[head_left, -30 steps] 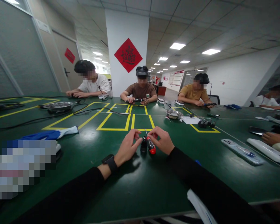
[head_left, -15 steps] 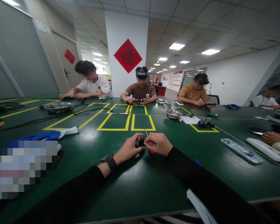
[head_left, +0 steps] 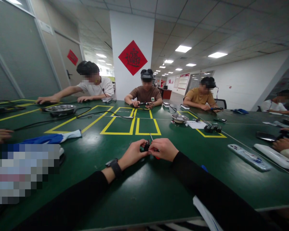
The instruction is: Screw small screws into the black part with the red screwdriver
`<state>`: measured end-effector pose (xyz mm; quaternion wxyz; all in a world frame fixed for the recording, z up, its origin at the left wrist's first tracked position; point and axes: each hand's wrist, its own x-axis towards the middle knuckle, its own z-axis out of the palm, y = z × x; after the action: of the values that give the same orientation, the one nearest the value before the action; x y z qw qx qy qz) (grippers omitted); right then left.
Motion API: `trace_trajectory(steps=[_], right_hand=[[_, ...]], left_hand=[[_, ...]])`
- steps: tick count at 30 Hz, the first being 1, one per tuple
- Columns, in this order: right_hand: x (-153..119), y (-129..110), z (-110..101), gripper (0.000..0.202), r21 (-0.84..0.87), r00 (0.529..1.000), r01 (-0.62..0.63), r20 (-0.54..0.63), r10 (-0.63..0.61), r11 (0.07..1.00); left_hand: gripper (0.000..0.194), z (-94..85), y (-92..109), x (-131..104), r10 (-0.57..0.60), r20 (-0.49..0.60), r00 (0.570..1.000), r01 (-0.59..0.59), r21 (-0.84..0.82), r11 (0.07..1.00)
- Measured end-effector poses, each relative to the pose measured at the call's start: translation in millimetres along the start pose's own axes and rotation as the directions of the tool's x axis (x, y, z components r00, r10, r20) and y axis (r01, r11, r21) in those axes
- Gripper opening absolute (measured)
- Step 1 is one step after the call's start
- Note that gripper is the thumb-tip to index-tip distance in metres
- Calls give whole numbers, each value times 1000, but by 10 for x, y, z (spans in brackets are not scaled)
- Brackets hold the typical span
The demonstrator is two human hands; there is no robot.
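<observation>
Above one table (head_left: 135, 195), two hands pinch: left (head_left: 133, 154) one black part (head_left: 146, 146), right (head_left: 165, 149) something I cannot tell, beside one screwdriver (head_left: 151, 137).

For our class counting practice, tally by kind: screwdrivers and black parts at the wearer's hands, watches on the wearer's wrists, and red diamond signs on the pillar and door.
Screwdriver: 1
Black part: 1
Wristwatch: 1
Red diamond signs: 2
Total: 5

The green tabletop (head_left: 139, 192) looks smooth and glossy. At twelve o'clock, the black piece (head_left: 146, 147) has a shiny, metal-looking top; at eleven, polished metal bowl (head_left: 62, 109); at ten, matt cloth glove (head_left: 43, 139).
</observation>
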<state>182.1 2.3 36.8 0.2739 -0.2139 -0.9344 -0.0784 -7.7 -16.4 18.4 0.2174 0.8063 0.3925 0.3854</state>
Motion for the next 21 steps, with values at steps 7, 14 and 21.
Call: trace_trajectory(steps=[7, 14, 21], right_hand=[[-12, 22, 18, 10, 28, 1000, -1, 0, 1, 1000], [-26, 31, 18, 11, 233, 957, -193, -168, 235, 953], [-92, 238, 56, 27, 84, 977, -213, -7, 215, 973]], left_hand=[[19, 14, -36, -1, 20, -4, 1000, -19, 64, 998], [24, 23, -78, -4, 63, -33, 997, -59, 126, 990], [19, 13, -40, 0, 18, 44, 999, -21, 57, 998]])
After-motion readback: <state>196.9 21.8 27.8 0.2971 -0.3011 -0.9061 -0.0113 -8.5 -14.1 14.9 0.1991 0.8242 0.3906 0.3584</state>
